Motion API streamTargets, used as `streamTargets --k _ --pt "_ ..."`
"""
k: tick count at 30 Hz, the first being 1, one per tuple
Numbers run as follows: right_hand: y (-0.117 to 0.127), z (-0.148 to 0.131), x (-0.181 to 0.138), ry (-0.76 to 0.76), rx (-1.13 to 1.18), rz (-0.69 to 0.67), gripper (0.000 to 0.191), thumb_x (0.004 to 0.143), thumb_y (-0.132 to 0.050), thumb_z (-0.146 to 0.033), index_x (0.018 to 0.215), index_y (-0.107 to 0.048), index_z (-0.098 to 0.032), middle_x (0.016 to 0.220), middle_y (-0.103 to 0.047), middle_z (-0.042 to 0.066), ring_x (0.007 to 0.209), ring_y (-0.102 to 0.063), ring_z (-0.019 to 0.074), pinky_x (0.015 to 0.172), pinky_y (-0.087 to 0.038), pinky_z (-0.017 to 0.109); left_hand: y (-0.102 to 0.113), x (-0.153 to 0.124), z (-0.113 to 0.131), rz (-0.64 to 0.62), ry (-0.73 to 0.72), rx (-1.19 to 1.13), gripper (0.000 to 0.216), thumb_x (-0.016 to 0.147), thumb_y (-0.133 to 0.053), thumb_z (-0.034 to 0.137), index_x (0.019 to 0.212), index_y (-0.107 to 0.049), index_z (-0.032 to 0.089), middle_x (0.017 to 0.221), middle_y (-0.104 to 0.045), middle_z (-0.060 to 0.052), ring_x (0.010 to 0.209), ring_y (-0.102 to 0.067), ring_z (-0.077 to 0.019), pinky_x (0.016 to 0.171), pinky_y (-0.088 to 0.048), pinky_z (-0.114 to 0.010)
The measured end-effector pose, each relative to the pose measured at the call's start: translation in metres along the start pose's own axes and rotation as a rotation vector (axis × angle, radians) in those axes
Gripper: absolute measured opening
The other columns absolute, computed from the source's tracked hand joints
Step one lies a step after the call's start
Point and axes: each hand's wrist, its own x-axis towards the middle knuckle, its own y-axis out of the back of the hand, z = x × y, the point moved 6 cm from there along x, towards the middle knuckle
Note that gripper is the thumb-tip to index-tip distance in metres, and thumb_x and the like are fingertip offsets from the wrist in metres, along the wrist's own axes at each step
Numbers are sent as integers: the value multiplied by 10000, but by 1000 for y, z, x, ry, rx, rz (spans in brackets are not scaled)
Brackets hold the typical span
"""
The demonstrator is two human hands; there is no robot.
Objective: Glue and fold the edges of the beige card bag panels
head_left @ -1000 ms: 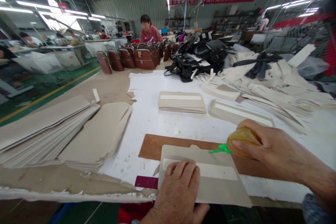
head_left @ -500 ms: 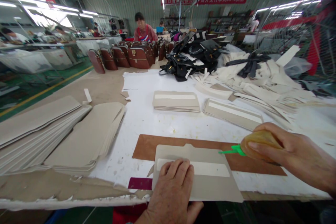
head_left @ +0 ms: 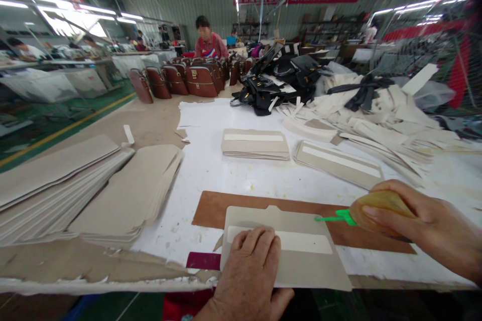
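My left hand (head_left: 250, 271) lies flat on a beige panel (head_left: 312, 271) at the table's front edge, its fingers resting over a white strip (head_left: 305, 242) on the panel. A small tab juts from the panel's far edge. Under the panel's far side lies a brown leather piece (head_left: 214, 209). My right hand (head_left: 425, 223) is wrapped round a yellowish squeeze bottle (head_left: 382, 210) with a green nozzle (head_left: 341, 217). The bottle is tilted on its side, and the nozzle tip is at the panel's upper right part; whether it touches is unclear.
Beige panels (head_left: 124, 190) are stacked at left. Two smaller stacks, one in the middle (head_left: 256, 145) and one at right (head_left: 339, 163), carry white strips. Behind are brown bags (head_left: 203, 81), black bags (head_left: 282, 80), pale scraps (head_left: 391, 115) and a person (head_left: 211, 45). A purple strip (head_left: 203, 261) lies near the front edge.
The whole view has shifted slightly. Both hands, the bottle and the panel keep nearly the same positions relative to each other.
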Motion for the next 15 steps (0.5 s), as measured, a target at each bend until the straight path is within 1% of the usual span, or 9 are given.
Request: streamTargets --k 2,4,6,8,10,11,12,13,15 --pt "-12 -4 -1 17 39 -11 586 851 -605 -848 1023 -681 -293 843 -777 19 782 -723 316 684 -517 416 0 0 0 12 -12 12 699 1023 -593 624 1474 -583 90 1519 -656 -148 1374 -576 -340 1157 -457 -499" --pt "-28 -8 -2 27 144 6 559 848 -645 -826 1037 -686 -302 857 -781 18 787 -728 312 669 -536 408 -1 0 -1 53 -32 42 701 998 -617 621 1459 -590 94 1486 -677 -144 1344 -602 -333 1140 -470 -478" --pt "-49 -6 -2 -24 393 19 541 797 -747 -773 1089 -696 -320 932 -800 29 826 -749 332 662 -586 414 -6 1 -2 127 -60 101 639 995 -630 586 1430 -608 119 1422 -719 -118 1282 -641 -302 1098 -494 -432" --pt "-71 5 -1 -165 746 32 631 653 -875 -725 1135 -721 -349 1052 -817 48 926 -776 377 675 -655 428 -14 1 -5 237 -79 185 467 1027 -638 467 1377 -637 158 1335 -762 -70 1201 -677 -250 1029 -518 -372" --pt "-86 18 2 -293 1052 65 632 560 -931 -664 1098 -768 -374 1148 -813 55 1033 -778 405 705 -698 423 -22 -1 -10 367 -83 259 292 1055 -633 325 1313 -668 193 1256 -791 -21 1129 -702 -205 968 -529 -329" --pt "-87 24 4 -322 1155 98 580 548 -937 -626 1051 -792 -378 1167 -808 55 1059 -776 407 706 -708 413 -26 -2 -12 417 -87 282 248 1064 -627 284 1293 -680 207 1231 -799 -6 1109 -712 -191 953 -534 -316" --pt "-83 31 6 -330 1229 145 514 553 -935 -582 1006 -808 -375 1181 -801 56 1070 -775 402 689 -713 399 -30 -4 -14 440 -87 298 236 1070 -624 259 1294 -687 222 1220 -804 1 1107 -721 -185 957 -537 -308" --pt "-76 37 7 -328 1286 200 466 565 -930 -527 990 -817 -371 1204 -792 54 1079 -773 391 669 -715 383 -33 -5 -17 433 -83 306 252 1073 -624 242 1317 -688 240 1224 -806 1 1122 -729 -186 976 -538 -306" --pt "-53 51 5 -327 1377 333 491 551 -911 -409 1032 -820 -371 1281 -765 41 1133 -758 365 660 -714 350 -38 -7 -20 366 -60 307 349 1061 -637 190 1394 -666 289 1266 -801 -5 1179 -736 -198 1032 -535 -314"
